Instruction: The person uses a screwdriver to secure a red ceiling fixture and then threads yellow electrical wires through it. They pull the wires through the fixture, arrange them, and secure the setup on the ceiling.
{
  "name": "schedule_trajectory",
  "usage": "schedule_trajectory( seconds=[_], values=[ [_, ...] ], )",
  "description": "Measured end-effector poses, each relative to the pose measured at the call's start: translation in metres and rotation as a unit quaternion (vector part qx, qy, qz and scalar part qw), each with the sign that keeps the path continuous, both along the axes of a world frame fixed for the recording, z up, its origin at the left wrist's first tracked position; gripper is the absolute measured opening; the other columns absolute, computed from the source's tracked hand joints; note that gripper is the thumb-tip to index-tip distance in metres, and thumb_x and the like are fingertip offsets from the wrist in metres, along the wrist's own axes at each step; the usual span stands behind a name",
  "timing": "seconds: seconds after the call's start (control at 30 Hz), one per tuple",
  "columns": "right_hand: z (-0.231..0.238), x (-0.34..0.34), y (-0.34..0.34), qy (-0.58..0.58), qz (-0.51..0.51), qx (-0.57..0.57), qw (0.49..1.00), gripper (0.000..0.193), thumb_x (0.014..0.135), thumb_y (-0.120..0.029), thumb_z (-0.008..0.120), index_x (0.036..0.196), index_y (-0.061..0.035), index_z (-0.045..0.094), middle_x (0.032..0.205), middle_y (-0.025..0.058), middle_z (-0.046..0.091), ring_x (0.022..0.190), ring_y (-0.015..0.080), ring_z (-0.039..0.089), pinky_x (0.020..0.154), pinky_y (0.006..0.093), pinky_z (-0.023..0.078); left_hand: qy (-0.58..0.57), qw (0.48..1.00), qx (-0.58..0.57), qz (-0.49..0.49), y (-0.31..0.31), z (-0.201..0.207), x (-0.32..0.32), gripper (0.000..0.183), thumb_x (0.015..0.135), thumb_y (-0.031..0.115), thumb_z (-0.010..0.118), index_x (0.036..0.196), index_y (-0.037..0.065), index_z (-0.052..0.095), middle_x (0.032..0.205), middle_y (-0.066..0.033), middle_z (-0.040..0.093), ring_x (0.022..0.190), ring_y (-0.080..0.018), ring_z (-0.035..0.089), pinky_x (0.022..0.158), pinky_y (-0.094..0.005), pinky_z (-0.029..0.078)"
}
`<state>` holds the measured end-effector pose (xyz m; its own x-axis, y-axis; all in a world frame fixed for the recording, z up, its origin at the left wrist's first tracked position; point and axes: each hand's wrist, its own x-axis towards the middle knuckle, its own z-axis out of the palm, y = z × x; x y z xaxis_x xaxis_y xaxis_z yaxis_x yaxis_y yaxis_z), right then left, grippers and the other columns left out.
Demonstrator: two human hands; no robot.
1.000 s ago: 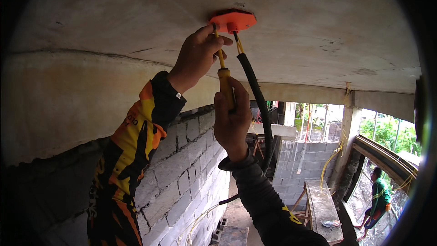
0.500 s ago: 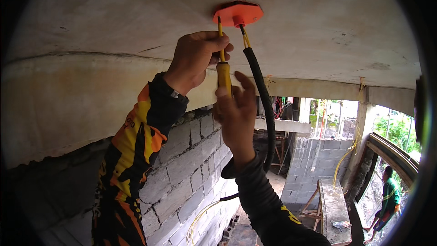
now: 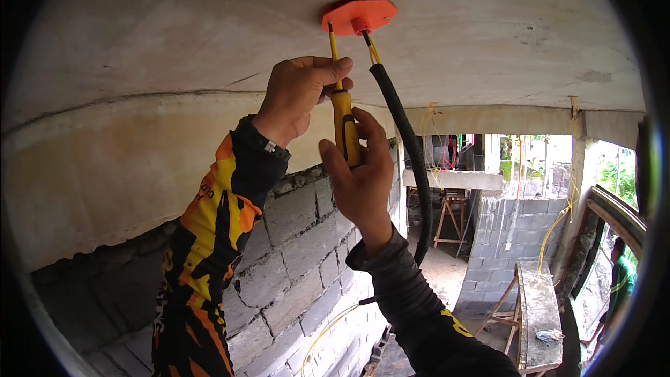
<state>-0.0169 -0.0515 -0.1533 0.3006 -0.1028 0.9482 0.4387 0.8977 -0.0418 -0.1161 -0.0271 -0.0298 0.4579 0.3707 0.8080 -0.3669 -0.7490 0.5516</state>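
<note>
An orange octagonal cover plate (image 3: 373, 12) with a short round neck sits against the ceiling. A yellow-handled screwdriver (image 3: 344, 129) points up at it, its dark tip at a hole near the plate's left edge. Pinched around the yellow shaft, just above the handle, are the thumb and fingers of my left hand (image 3: 296, 91). My right hand (image 3: 366, 185) is around the lower handle with fingers apart; its thumb stands off the handle, and the index finger lies close along the right side. Yellow wires (image 3: 374, 49) run from the neck into a black corrugated conduit (image 3: 405, 122).
A grey block wall (image 3: 286, 265) runs below a concrete beam (image 3: 160, 160) on the left. Lower right stands a wooden trestle bench (image 3: 541, 314) with a small bundle on it. Another person in green (image 3: 620, 279) is at the far right edge. Loose yellow wire (image 3: 551, 237) hangs by a post.
My right hand's thumb has come away from the screwdriver handle and its fingers have spread. My left hand keeps its pinch on the shaft. The view has shifted slightly.
</note>
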Motion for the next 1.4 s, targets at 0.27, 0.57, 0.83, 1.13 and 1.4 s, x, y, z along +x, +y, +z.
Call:
schedule_trajectory(
  seconds=[0.27, 0.57, 0.83, 1.13, 1.4],
  values=[
    [0.001, 0.017, -0.006, -0.024, 0.666, -0.126, 0.735, 0.050, 0.099, -0.036, 0.054, 0.135, -0.0026, 0.044, 0.092, 0.0074, 0.061, 0.049, 0.0085, 0.046, 0.043, 0.0202, 0.037, 0.028, 0.997, -0.013, -0.065, 0.003, 0.000, -0.004, 0.030, 0.090, 0.027, 0.072, 0.105, 0.001, 0.067, 0.090, -0.0053, 0.067, 0.083, -0.0092, 0.058, 0.066, -0.0225, 0.037],
    [0.003, 0.016, 0.001, -0.031, 0.366, -0.034, 0.930, 0.048, 0.097, -0.029, 0.059, 0.136, -0.0039, 0.048, 0.094, 0.0114, 0.066, 0.053, 0.0150, 0.057, 0.047, 0.0252, 0.044, 0.027, 0.996, -0.018, -0.081, 0.002, -0.001, 0.001, 0.027, 0.094, 0.025, 0.066, 0.104, 0.001, 0.068, 0.095, -0.0069, 0.071, 0.073, -0.0064, 0.050, 0.065, -0.0220, 0.036],
    [0.000, 0.006, -0.002, -0.055, -0.079, 0.025, 0.995, 0.052, 0.093, -0.023, 0.066, 0.136, -0.0013, 0.046, 0.092, 0.0129, 0.064, 0.059, 0.0170, 0.061, 0.054, 0.0291, 0.051, 0.004, 0.999, 0.005, 0.036, -0.001, 0.001, 0.001, 0.028, 0.093, 0.027, 0.068, 0.104, 0.001, 0.068, 0.093, -0.0061, 0.070, 0.071, -0.0064, 0.050, 0.063, -0.0220, 0.036],
    [-0.001, 0.012, -0.003, 0.029, 0.508, -0.111, 0.854, 0.049, 0.097, -0.027, 0.061, 0.137, -0.0050, 0.044, 0.088, 0.0073, 0.063, 0.050, 0.0102, 0.052, 0.042, 0.0232, 0.037, -0.009, 0.998, -0.004, -0.059, 0.002, 0.000, 0.004, 0.023, 0.093, 0.022, 0.067, 0.104, 0.002, 0.069, 0.094, -0.0069, 0.070, 0.068, -0.0055, 0.048, 0.064, -0.0214, 0.038],
    [0.003, 0.011, 0.006, 0.022, 0.461, -0.132, 0.877, 0.044, 0.098, -0.031, 0.057, 0.132, -0.0058, 0.047, 0.080, 0.0061, 0.061, 0.048, 0.0123, 0.049, 0.042, 0.0240, 0.037, 0.000, 0.999, 0.019, -0.033, 0.010, 0.002, 0.002, 0.026, 0.091, 0.024, 0.070, 0.104, 0.001, 0.069, 0.091, -0.0053, 0.070, 0.071, -0.0061, 0.053, 0.067, -0.0222, 0.039]
  ],
)
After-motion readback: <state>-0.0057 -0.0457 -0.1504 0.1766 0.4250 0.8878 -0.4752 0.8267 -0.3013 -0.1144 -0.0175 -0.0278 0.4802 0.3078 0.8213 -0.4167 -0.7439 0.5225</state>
